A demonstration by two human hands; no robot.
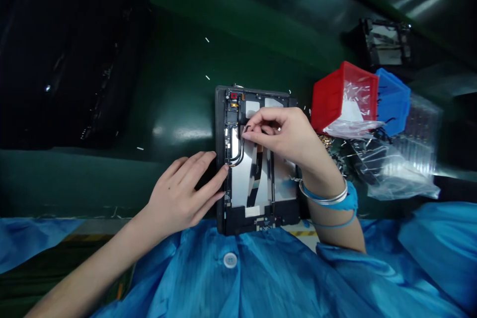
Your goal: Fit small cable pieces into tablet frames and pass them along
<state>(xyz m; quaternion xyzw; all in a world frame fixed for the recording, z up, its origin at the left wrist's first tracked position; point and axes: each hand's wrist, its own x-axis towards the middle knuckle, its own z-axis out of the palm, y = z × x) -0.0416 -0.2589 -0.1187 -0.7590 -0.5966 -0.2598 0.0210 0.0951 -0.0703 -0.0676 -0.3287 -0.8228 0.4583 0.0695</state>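
Observation:
An opened tablet (283,179) lies in front of me at the table's front edge, its inside showing silvery panels, ribbon cables and small boards. My right hand (285,131) is over its upper middle, thumb and forefinger pinched on the end of a thin black cable (240,156). That cable curves down to the tablet's left side. My left hand (186,189) lies against the left edge with fingers stretched out, one fingertip touching near the lower end of the cable. A wide black ribbon cable (255,176) runs down the middle, partly under my right hand.
On the right stand a red bin (328,97) with clear plastic pieces and a blue bin (395,102) with small black parts. Clear plastic bags (402,171) lie before them. Another opened device (387,42) is further back. Small white strips (207,78) are scattered on the green table.

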